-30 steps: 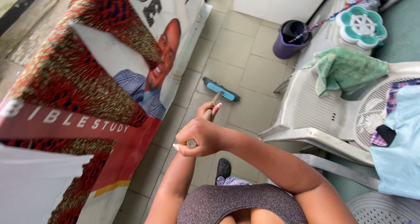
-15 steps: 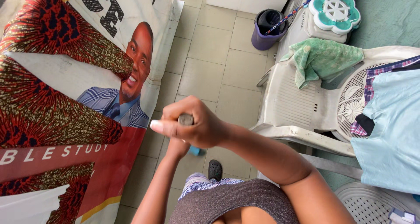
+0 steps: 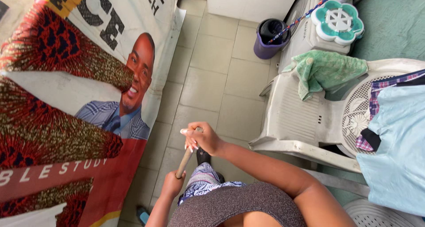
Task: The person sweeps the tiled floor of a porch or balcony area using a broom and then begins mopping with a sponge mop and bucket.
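Near the lower middle of the frame both hands are closed around a wooden broom handle (image 3: 186,156). The right hand (image 3: 201,139) wraps the top end, its fingers curled over the tip. The left hand (image 3: 171,182) grips the stick lower down, just below and to the left of the right one. The handle slants down toward the lower left, where a small blue piece, probably the broom head (image 3: 142,216), shows at the bottom edge beside the banner; the view there is too cramped to be sure.

A large printed banner (image 3: 66,98) in red, white and patterned brown fills the left side of the frame. Pale floor tiles (image 3: 212,76) run up the middle. A purple bucket (image 3: 269,40) stands at the upper middle. To the right are white plastic chairs (image 3: 301,116), one with a green cloth (image 3: 325,69) draped over it, and a light blue garment (image 3: 398,147) at the far right.
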